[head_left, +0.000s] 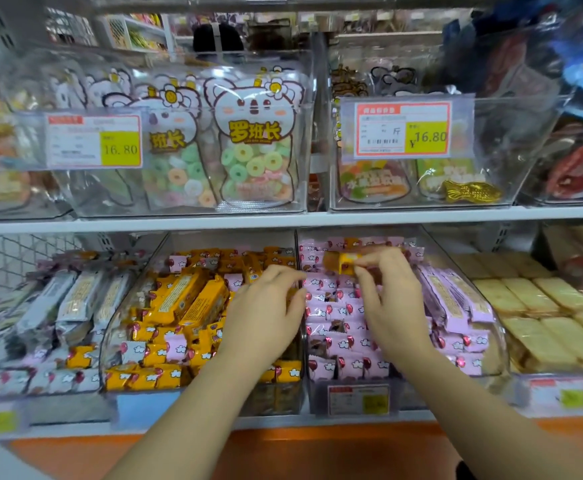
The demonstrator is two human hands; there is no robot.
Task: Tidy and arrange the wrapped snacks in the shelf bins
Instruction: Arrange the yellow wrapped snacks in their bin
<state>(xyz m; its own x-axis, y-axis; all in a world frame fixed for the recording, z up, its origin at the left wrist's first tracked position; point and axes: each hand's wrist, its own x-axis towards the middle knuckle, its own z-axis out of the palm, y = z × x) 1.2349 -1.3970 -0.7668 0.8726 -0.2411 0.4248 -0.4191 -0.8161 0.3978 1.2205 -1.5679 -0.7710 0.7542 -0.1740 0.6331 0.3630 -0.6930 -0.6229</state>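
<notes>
Orange snacks [193, 303] beside pink balloon-printed snacks [335, 341]

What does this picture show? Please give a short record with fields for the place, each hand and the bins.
place: shop shelf with clear bins
right hand: pinches one orange snack above the pink bin
left hand: fingers curled, over the border between orange bin and pink bin; grip cannot be told
pink bin: pink snacks, mostly in rows
orange bin: orange packs, some pink ones mixed in
upper row: bear bags of candy rings; price tag reads 16.80
</notes>
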